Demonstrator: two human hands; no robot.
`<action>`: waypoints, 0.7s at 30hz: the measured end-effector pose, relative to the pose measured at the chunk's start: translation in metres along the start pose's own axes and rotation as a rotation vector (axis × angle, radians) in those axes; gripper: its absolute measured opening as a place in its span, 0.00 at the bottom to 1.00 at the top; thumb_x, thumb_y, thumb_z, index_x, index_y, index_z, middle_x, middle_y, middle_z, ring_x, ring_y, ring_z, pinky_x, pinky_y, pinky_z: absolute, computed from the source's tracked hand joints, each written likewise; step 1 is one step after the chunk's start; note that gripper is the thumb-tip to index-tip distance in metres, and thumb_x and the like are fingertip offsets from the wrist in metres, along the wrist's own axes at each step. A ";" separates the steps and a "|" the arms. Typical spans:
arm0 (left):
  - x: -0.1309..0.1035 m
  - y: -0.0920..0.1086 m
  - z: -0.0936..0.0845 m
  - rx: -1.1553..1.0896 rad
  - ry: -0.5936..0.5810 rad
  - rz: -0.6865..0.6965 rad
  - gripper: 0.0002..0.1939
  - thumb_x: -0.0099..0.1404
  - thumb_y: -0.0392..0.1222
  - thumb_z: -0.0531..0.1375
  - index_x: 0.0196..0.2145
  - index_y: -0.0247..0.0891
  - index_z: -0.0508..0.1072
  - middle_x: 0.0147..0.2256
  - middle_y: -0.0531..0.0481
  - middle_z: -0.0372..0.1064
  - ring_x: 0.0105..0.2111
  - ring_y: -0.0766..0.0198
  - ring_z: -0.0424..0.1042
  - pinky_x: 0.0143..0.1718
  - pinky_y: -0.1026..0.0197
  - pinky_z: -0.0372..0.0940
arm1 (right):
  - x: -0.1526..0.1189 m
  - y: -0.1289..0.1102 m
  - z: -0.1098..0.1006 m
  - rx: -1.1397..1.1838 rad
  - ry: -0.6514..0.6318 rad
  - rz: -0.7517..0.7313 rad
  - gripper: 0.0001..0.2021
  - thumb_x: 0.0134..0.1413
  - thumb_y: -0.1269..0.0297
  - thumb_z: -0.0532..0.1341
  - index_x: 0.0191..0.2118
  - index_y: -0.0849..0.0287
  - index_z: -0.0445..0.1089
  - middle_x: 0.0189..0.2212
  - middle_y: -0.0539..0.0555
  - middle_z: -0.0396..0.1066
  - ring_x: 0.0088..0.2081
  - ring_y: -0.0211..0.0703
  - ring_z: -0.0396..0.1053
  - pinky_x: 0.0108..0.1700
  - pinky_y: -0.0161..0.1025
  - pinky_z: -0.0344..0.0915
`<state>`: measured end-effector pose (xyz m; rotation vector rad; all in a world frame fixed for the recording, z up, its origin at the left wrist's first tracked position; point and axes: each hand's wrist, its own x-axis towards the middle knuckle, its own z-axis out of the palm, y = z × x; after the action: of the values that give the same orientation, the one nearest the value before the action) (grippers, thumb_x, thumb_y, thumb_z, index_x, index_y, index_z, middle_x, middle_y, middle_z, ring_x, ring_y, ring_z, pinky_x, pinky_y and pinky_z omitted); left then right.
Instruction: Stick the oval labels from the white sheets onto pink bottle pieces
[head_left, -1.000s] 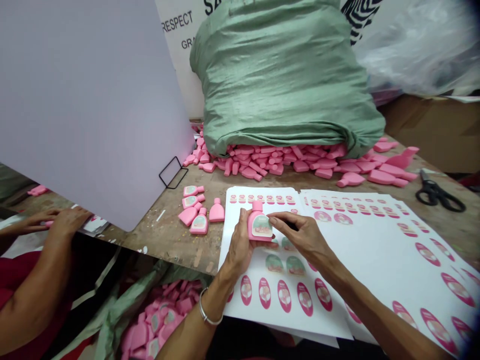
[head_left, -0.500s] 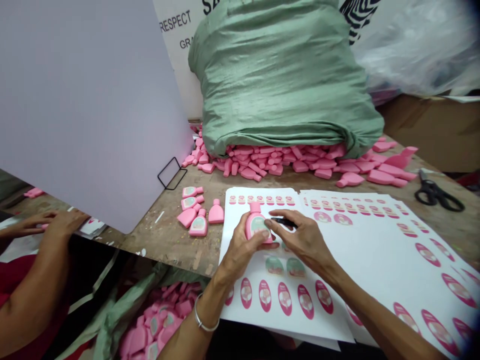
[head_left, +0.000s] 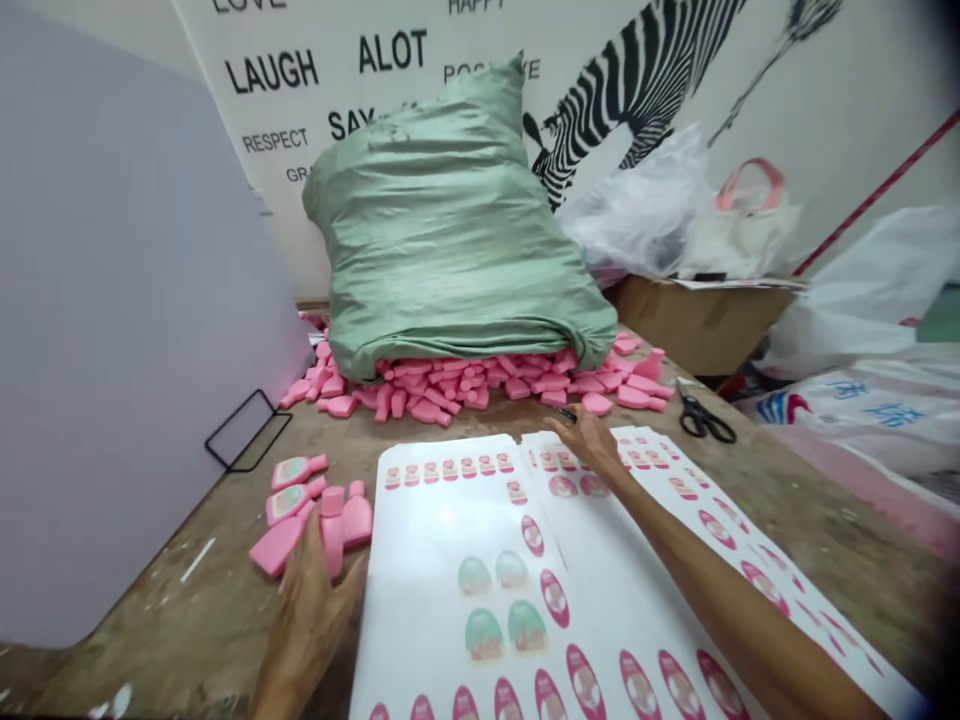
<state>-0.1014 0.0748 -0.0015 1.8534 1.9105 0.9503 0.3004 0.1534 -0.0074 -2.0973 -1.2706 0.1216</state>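
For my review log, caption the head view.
Left hand at pink bottles, right hand over sticker sheets, green sack behind.

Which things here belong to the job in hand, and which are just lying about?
Seemingly in use:
pink bottle, in the left hand
small dark object, in the right hand
sticker sheets
labelled bottles
loose bottles by the green sack

Probably just lying about:
scissors
cardboard box
pink-handled bag
clear plastic
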 end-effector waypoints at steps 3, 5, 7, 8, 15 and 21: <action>0.014 -0.016 0.006 0.235 0.195 0.154 0.34 0.62 0.50 0.53 0.62 0.36 0.52 0.64 0.33 0.44 0.63 0.37 0.46 0.56 0.33 0.49 | 0.034 0.025 0.004 -0.129 0.136 0.138 0.26 0.47 0.45 0.61 0.40 0.67 0.67 0.37 0.71 0.71 0.44 0.62 0.67 0.41 0.54 0.61; 0.016 -0.012 0.007 0.248 0.208 0.266 0.28 0.62 0.48 0.53 0.59 0.37 0.59 0.64 0.35 0.45 0.63 0.40 0.45 0.58 0.35 0.48 | 0.043 0.033 0.010 -0.180 0.160 0.192 0.25 0.49 0.46 0.59 0.38 0.68 0.68 0.35 0.72 0.70 0.43 0.63 0.67 0.40 0.54 0.61; 0.014 0.001 0.007 0.190 0.123 0.316 0.23 0.63 0.47 0.53 0.55 0.41 0.64 0.61 0.39 0.51 0.62 0.45 0.49 0.58 0.39 0.52 | 0.044 0.038 0.013 -0.215 0.138 0.216 0.22 0.53 0.50 0.56 0.36 0.69 0.69 0.34 0.71 0.71 0.41 0.61 0.67 0.39 0.52 0.60; 0.012 0.008 0.007 0.147 0.074 0.318 0.20 0.63 0.46 0.53 0.52 0.41 0.66 0.60 0.40 0.55 0.61 0.47 0.52 0.58 0.42 0.54 | 0.043 0.039 0.012 -0.230 0.119 0.221 0.21 0.54 0.53 0.55 0.36 0.70 0.70 0.34 0.72 0.71 0.41 0.60 0.68 0.38 0.52 0.60; 0.004 0.056 0.013 -0.108 -0.008 0.356 0.14 0.63 0.42 0.55 0.45 0.37 0.71 0.50 0.41 0.67 0.54 0.53 0.64 0.54 0.48 0.60 | 0.008 0.015 -0.043 -0.242 -0.179 0.038 0.15 0.51 0.56 0.57 0.35 0.63 0.74 0.31 0.63 0.73 0.36 0.54 0.69 0.36 0.44 0.59; -0.016 0.106 0.008 -0.486 -0.785 0.407 0.30 0.55 0.44 0.65 0.56 0.43 0.66 0.58 0.44 0.59 0.58 0.51 0.58 0.58 0.50 0.55 | -0.089 -0.057 -0.086 0.251 -1.155 -0.549 0.15 0.54 0.54 0.56 0.26 0.58 0.70 0.20 0.48 0.64 0.23 0.35 0.59 0.26 0.33 0.54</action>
<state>-0.0137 0.0547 0.0580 1.9213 0.7866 0.5699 0.2462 0.0549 0.0696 -1.3238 -2.2568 1.2936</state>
